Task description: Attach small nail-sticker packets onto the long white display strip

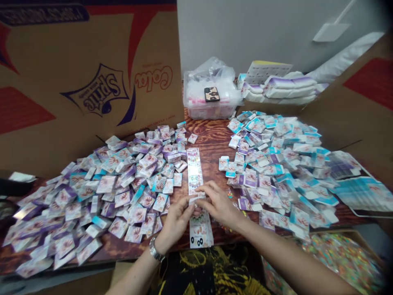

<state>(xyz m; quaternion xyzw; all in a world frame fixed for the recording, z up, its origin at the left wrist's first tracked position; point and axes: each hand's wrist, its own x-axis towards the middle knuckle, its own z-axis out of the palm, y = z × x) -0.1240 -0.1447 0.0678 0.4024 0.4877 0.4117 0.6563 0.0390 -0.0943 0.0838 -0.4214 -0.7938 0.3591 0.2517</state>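
My left hand [177,219] and my right hand [217,201] meet over a long printed paper strip [194,166] that lies lengthwise on the table. Between their fingertips both pinch a small white piece [198,198]; whether it is a folded strip or a small box I cannot tell. Below the hands, the near end of a stack of printed strips [199,237] shows dark oval pictures and reaches the table's front edge. My fingers hide the middle of the strips.
Small white, purple and blue boxes form a heap on the left [123,184] and another heap [276,159] on the right. A large carton [92,53] stands behind the left heap. A plastic tub [211,111] with a patterned phone [211,94] sits at the back. Colourful packets [344,254] fill a lower box.
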